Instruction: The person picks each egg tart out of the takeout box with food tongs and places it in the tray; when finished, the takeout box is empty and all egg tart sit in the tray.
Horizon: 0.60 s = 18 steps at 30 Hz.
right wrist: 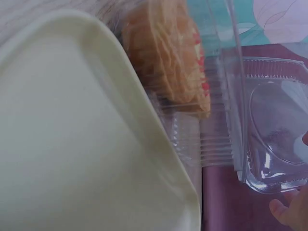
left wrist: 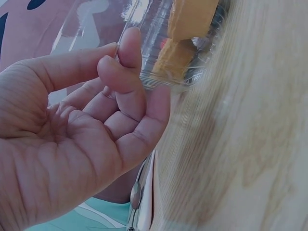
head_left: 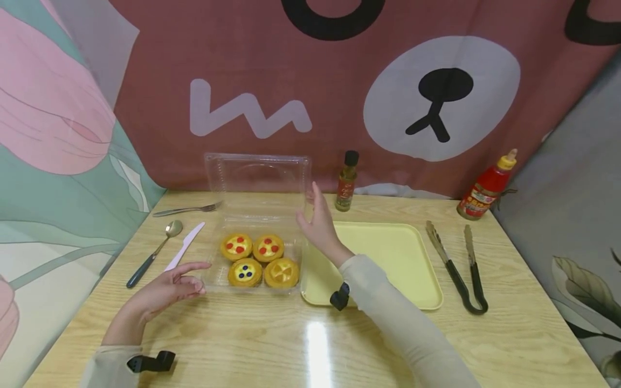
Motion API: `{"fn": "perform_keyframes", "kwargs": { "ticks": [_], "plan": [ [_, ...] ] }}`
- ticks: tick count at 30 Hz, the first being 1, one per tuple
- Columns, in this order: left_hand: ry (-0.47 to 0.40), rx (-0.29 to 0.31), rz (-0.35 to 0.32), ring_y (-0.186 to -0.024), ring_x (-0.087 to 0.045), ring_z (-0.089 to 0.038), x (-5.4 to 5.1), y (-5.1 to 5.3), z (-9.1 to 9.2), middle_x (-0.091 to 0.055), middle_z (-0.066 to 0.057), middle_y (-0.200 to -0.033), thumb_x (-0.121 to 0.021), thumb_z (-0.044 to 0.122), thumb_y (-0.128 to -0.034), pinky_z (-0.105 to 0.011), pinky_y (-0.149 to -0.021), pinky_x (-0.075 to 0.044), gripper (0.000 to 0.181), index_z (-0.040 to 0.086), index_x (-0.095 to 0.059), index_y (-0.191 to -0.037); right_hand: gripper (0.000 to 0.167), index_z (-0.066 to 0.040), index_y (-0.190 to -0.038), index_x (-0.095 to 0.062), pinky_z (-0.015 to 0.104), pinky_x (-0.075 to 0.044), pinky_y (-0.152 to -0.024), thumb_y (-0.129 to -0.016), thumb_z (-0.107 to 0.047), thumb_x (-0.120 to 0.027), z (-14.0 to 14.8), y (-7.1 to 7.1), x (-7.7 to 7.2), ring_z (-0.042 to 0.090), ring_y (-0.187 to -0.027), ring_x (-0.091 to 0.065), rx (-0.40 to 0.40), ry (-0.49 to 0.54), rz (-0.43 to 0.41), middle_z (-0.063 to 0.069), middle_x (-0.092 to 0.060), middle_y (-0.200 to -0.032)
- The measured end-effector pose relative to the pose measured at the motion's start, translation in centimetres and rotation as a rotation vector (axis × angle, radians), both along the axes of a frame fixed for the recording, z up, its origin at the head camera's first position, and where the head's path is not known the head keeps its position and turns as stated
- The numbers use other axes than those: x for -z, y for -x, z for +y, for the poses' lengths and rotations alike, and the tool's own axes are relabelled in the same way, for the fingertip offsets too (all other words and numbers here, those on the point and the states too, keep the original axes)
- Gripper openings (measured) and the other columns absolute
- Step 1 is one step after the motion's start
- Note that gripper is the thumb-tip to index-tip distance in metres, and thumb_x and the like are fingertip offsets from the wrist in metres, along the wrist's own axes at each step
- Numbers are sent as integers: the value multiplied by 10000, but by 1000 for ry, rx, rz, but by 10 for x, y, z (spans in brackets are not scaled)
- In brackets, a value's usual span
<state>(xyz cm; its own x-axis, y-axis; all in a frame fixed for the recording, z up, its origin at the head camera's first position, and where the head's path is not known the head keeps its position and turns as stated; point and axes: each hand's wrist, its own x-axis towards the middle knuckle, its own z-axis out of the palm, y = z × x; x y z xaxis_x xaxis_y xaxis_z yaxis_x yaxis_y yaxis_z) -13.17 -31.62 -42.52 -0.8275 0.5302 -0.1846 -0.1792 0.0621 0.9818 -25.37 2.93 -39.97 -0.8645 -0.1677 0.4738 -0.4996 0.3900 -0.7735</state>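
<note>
A hinged clear plastic box (head_left: pixel 258 218) stands with its lid (head_left: pixel 259 175) raised at the back. Several small tarts sit inside: two with red dots (head_left: pixel 236 247), one with blue dots (head_left: pixel 245 272) and one with a wedge-patterned top (head_left: pixel 281 272). My left hand (head_left: pixel 167 288) is beside the box's left wall, index finger reaching its edge, other fingers loosely bent. Around the lid's right edge is my right hand (head_left: pixel 322 226), thumb and fingers spread apart; the right wrist view shows only its fingertips (right wrist: pixel 288 214) near the lid.
A yellow tray (head_left: pixel 388 269) lies right of the box, under my right forearm. Tongs (head_left: pixel 458 269) lie beyond it. A sauce bottle (head_left: pixel 346 183) and a red squeeze bottle (head_left: pixel 485 188) stand at the back. Fork (head_left: pixel 186 209), spoon (head_left: pixel 155 253) and knife (head_left: pixel 186 245) lie left.
</note>
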Motion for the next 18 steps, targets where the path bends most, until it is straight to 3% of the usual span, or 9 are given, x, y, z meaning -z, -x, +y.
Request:
{"fn": "perform_keyframes", "kwargs": {
  "ticks": [7,18],
  "plan": [
    [-39,13,-11,-948,-619,-126,1,-1,-1,-649,1,-950,-515,2,-950,-274,-874,-487,433,232,-501,-1316,729,33,-1464,-214,491,-415,-959,-852,-27,-606,0,8,5,376,-1185,-460,-32,10,-52,249,-406,-1342],
    [-57,30,4,-951,-621,-130,-1,-2,-3,-649,3,-956,-496,-7,-956,-275,-872,-488,442,195,-483,-1348,619,27,-1423,-326,440,-461,-924,-875,-34,-608,0,22,13,354,-1144,-498,9,32,-171,237,-447,-1306]
  ]
}}
